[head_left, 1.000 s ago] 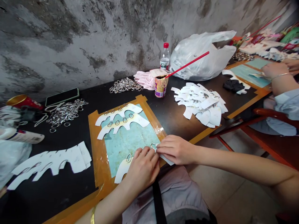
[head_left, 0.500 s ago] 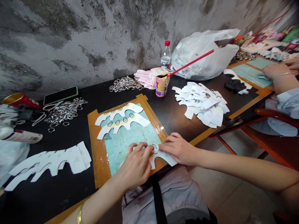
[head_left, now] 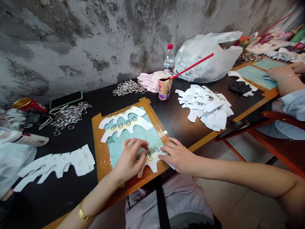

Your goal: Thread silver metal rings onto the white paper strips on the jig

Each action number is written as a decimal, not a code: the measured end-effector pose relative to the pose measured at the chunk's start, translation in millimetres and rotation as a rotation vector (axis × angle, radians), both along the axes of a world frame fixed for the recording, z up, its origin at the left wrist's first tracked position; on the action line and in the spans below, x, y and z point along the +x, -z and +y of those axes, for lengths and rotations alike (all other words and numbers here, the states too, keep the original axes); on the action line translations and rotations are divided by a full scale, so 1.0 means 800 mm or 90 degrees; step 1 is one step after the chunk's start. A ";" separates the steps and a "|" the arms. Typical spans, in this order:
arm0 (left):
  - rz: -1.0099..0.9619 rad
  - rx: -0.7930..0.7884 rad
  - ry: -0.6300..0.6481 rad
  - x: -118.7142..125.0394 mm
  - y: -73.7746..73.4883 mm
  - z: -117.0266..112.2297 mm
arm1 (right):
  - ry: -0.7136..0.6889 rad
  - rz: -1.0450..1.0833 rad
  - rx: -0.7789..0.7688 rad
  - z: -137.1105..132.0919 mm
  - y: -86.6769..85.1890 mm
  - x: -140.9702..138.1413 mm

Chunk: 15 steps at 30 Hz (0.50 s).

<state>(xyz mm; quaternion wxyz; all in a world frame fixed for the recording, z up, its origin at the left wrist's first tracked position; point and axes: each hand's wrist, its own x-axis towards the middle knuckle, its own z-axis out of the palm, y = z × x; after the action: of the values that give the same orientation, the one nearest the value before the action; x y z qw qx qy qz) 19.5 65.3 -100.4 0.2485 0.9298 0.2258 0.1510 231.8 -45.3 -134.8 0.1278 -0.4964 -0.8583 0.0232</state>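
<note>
One white scalloped strip (head_left: 153, 163) with two metal rings (head_left: 152, 156), at near edge of teal sheet (head_left: 150, 136); left hand (head_left: 131, 159) beside it, fingers parted; right hand (head_left: 178, 156) upon it, grip indiscernible.

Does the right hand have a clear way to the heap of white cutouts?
Probably yes: only flat, taped tabletop separates the right hand from the heap, though that hand rests on a white strip.

No word, brand or number can be read. Blurred, tiny print stands on the patterned cup (head_left: 164, 90), on the label (head_left: 168, 66) of the red-capped bottle (head_left: 169, 57) just behind that cup, and on the white bottle (head_left: 35, 139) lying well to the cup's left.
</note>
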 end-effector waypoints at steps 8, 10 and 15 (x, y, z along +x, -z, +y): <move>0.040 0.090 0.082 0.002 0.013 -0.024 | 0.025 -0.017 0.002 -0.006 0.004 -0.009; 0.056 0.131 0.087 0.002 0.016 -0.028 | 0.012 0.023 -0.006 -0.005 0.002 -0.003; 0.095 0.184 0.110 0.000 0.013 -0.026 | 0.003 0.145 -0.097 0.002 -0.007 0.017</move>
<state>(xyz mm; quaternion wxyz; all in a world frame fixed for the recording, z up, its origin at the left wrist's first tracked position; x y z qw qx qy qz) 19.7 44.7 -111.1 0.1072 0.9804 0.1387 0.0902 245.1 -44.0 -129.1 0.1867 -0.5010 -0.8327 0.1442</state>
